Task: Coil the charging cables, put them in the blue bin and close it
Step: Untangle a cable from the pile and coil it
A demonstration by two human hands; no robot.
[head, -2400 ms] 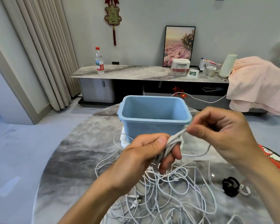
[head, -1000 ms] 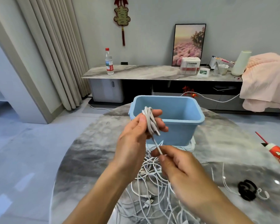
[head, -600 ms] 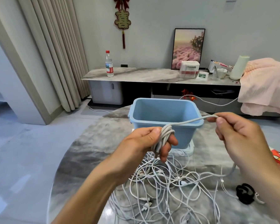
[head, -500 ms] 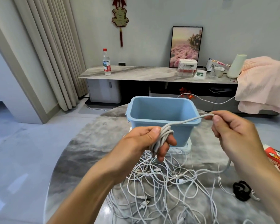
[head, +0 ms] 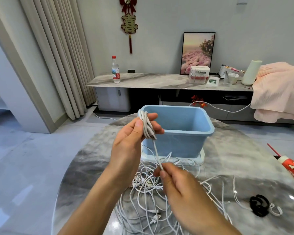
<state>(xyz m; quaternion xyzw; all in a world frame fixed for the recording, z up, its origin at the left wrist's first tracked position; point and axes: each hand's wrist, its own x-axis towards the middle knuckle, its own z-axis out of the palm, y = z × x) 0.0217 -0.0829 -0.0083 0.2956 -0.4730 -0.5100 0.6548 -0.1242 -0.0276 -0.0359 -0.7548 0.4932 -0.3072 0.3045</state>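
Marble table [head: 85,168] w/ blue bin [head: 185,141], both hands [head: 134,138] [head: 180,185] gripping white cable [head: 147,124].

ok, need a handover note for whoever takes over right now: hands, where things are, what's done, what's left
Left hand: grips a part-wound white cable coil, held in front of the blue bin.
Right hand: pinches that cable's free run below the coil.
Blue bin: open, on the round table, sitting on what looks like its lid. No cable visible inside.
Loose cables: tangled on the table in front of the bin.
Done: one coil partly wound.
Left: finish this coil, bin it, coil the rest, close the bin.
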